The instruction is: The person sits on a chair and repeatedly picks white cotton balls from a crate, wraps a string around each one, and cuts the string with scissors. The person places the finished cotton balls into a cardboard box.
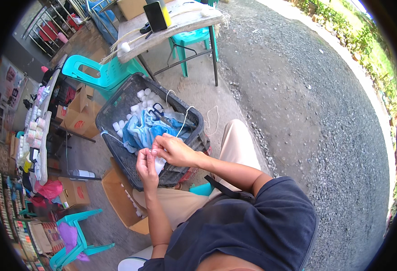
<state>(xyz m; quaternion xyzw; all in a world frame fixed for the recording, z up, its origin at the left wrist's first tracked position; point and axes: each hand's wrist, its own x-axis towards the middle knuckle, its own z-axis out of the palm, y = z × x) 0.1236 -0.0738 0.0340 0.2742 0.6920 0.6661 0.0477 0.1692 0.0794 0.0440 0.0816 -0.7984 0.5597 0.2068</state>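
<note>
- White string (183, 122): runs from the right hand's fingers up and over the far right rim of the black crate (127, 162); a loop lies on the ground beyond.
- White piece (159, 166): just below the two hands, above the crate's near side; partly hidden, exact shape not clear.
- Left hand (147, 168): raised at the crate's near side, grip closed, thumb and fingertip pinched together.
- Right hand (176, 151): comes in from the right, grip closed, fingertips meeting the left ones. What lies between the fingertips is too small to make out.
- Inside crate: blue-and-white cloth (139, 131), crumpled; dark-handled scissors (162, 116) lying on it; white cylinders (140, 94) heaped beyond and to the left.
- Cardboard box (117, 201): open, left of the person's knee, near the crate.
- Turquoise chair (83, 72): just behind the crate.
- Surface (194, 19): beyond the crate, bearing a dark-screened phone (155, 17) propped upright.
- Gravel (352, 135): spread along the right.
</note>
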